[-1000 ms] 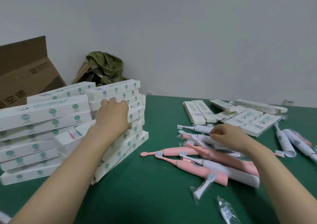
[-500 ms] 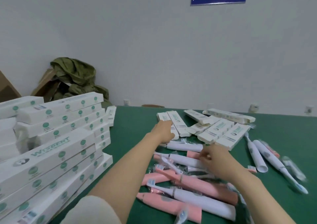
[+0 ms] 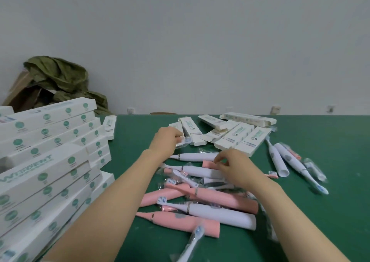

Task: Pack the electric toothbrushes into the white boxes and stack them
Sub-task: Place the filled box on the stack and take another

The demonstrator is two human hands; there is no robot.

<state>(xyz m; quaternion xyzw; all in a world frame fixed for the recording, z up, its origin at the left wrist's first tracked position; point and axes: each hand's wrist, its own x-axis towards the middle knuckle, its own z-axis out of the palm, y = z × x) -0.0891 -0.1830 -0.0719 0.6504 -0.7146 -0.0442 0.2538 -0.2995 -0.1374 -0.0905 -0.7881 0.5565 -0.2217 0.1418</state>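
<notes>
Left hand: I am seeing it reaching to the upper centre, fingers curling round a clear packet with a brush head inside, just beside the flat boxes.
Right hand: hovering over the pile, thumb and forefinger curling toward each other above a pink brush. I am unable to tell whether they are pinching anything.
Pile: pink and white toothbrushes lying crossed at centre frame, under both forearms.
White brushes: three lying side by side at centre right, apart from the pile.
Flat boxes: lying scattered at upper centre, beyond the pile.
Stack: white boxes with green dots sitting in layers along the left edge.
Table: green, carrying all of the above.
Cloth: olive, lying crumpled at upper left, behind the stack.
</notes>
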